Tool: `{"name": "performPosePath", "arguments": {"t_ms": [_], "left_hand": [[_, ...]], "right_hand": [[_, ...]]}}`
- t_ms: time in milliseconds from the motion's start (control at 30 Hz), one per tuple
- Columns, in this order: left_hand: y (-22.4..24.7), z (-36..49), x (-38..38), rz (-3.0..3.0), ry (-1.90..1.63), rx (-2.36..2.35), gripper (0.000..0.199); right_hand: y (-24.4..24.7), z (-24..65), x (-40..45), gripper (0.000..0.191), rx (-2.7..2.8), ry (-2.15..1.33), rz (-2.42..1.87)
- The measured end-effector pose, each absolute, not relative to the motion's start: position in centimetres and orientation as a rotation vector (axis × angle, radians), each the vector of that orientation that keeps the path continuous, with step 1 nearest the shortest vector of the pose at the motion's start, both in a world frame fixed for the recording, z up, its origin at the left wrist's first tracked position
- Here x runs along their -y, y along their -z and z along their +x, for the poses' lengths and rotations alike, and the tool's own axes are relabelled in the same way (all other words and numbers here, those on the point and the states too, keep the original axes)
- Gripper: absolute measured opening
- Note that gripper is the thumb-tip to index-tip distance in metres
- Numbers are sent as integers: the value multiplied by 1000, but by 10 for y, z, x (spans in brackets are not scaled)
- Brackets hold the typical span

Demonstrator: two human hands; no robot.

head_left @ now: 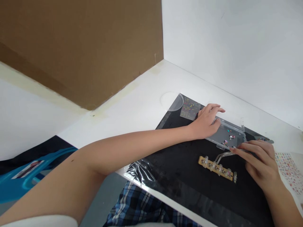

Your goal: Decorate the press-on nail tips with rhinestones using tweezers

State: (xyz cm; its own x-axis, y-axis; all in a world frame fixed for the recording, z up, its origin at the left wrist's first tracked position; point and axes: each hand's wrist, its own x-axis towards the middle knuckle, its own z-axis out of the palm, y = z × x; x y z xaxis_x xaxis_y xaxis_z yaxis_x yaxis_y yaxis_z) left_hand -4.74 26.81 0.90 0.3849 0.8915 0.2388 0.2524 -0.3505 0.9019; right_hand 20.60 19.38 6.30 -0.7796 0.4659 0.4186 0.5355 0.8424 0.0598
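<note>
My left hand (205,123) lies over the left end of a shallow clear plastic box (233,127), its fingers apart. Small colourful gems and charms (231,137) are scattered inside the box. Closed around a pair of bent tweezers (223,154), my right hand (261,157) is at the box's right front corner. The tweezers' tips point down and left toward a wooden strip (199,160) that bears several clear nail tips (220,168). Some shiny decoration shows on the rightmost tips. A loose clear piece (235,177) lies against the strip's right end.
A black mat (180,167) covers this part of the white table. Behind my left hand are a sticker sheet (189,107) and a round clear dish (172,101). To the right lies a sheet of coloured dots (288,168). A brown panel (94,47) and white walls stand behind.
</note>
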Motion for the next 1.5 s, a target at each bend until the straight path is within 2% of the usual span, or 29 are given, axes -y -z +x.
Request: {"name": "performPosePath", "arguments": {"t_ms": [400,533,700,900,1033,1300,1500], "left_hand": [[-11,-47,-267,1822,-967,-993,38],[-11,-48,-267,1828,-973,-995,37],[-11,-48,-267,1833,-952,-990,38],[-9,-47,-268,1835,-970,-987,37],[-5,-48,-269,1832,-979,-972,36],[5,-47,-272,1857,-1022,-970,35],[11,-46,-274,1874,-1049,-1003,34]], "right_hand": [[-62,204,-195,62,2619,187,-753],[-60,206,-195,68,2625,195,-750],[-57,209,-195,67,2602,198,-755],[-55,209,-194,83,2582,249,-764],[-48,209,-193,85,2437,347,-851],[-24,228,-205,73,2024,614,-949],[-10,234,-218,51,1960,612,-1127]]}}
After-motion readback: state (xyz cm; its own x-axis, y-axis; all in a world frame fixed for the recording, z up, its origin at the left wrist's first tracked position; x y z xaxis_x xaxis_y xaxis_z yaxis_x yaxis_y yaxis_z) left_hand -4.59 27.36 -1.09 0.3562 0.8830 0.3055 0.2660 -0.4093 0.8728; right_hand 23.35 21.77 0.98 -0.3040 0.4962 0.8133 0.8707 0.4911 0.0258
